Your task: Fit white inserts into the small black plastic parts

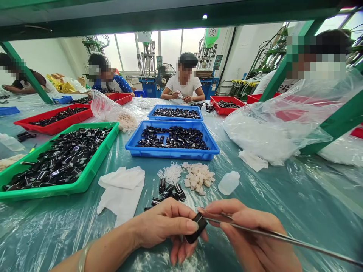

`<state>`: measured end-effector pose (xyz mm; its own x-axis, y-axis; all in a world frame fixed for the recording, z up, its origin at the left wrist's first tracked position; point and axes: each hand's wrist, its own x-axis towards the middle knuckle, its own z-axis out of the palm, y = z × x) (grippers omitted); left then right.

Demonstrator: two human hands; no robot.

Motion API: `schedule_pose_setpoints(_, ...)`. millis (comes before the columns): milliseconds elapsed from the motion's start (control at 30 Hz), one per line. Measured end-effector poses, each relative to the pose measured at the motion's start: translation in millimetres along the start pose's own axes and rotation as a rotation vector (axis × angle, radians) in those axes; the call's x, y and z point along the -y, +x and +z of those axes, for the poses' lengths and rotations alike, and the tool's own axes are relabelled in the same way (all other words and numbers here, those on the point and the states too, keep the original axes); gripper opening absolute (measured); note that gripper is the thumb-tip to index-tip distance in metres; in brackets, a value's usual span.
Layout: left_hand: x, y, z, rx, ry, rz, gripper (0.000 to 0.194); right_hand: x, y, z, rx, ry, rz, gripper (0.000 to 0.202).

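Observation:
Near the bottom middle, my left hand (170, 223) pinches a small glossy black plastic part (196, 228) between thumb and fingers. My right hand (249, 230) is closed round a pair of metal tweezers (283, 237), whose tips meet the upper right edge of that part. Whether the tips hold anything is too small to tell. Just beyond my hands lie several loose black parts (170, 190). Behind these are a heap of small clear-white bits (171, 172) and a pile of cream-coloured blocks (198, 176). A translucent squeeze bottle (229, 183) lies to their right.
A green tray (99, 162) heaped with black parts stands left; a blue tray (172, 153) with more is ahead. White cloth (121, 192) lies left of my hands. Large clear plastic bags (263, 132) fill the right. Co-workers sit beyond, and a green shelf frame (176, 17) spans overhead.

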<state>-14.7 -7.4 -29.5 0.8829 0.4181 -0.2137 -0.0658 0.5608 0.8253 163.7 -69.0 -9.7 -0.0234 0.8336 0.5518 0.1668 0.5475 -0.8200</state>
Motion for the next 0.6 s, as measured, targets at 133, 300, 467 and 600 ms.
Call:
schedule_pose_setpoints(133, -1.2, -0.8, 0.6, -0.005, 0.003, 0.008, 0.034, 1.4, -0.8, 1.7, 0.018, -0.026, -0.005, 0.017)
schedule_pose_setpoints(300, -0.3, -3.5, 0.9, -0.003, 0.032, -0.029, 0.034, 9.6, 5.5, 8.6, -0.185, 0.032, 0.096, 0.01)
schedule_pose_setpoints(467, -1.4, -3.4, 2.5, 0.002, 0.042, 0.0, 0.033, 7.8, 16.4, -0.7, -0.204, 0.092, 0.133, 0.012)
schedule_pose_setpoints(600, -4.2, -2.2, 5.0, -0.037, 0.005, 0.129, 0.03, -3.8, 14.4, -7.2, -0.064, 0.1, 0.067, 0.015)
